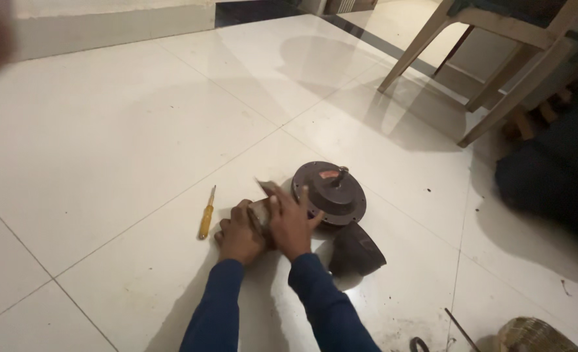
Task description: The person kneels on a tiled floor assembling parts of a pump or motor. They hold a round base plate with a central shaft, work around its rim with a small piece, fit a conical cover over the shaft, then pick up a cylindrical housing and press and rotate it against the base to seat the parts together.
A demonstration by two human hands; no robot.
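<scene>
Sandpaper-like brown sheet (261,210) is lying pinched between the two hands on the white tiled floor (106,143), roughly at the floor's middle as the view shows it — what it is made of cannot be told, since it is blurred. The left hand (238,234) is curling its fingers over the sheet's near-left end, knuckles up, gripping it. The right hand (291,221) is pressing down on the sheet's right part with fingers spread wide, fingertips reaching toward the round part beyond. Both arms are wearing dark blue sleeves (217,313).

Nearest the lower edge, at the floor's right corner, a woven roundish object (530,336) is sitting beside a thin dark rod (461,329). Just right of the right wrist, a dark cone-shaped cover (356,251) is resting on the tile. Left of the left hand, apart from it, a yellow-handled screwdriver (207,213) is lying with its tip pointing away.

Just beyond the right fingertips, a round dark motor housing (328,191) is lying flat — a small red label (328,175), oblong, is sitting on its top face beside a short shaft. Farther off, toward the floor's far right, pale wooden chair legs (426,39) are standing.
</scene>
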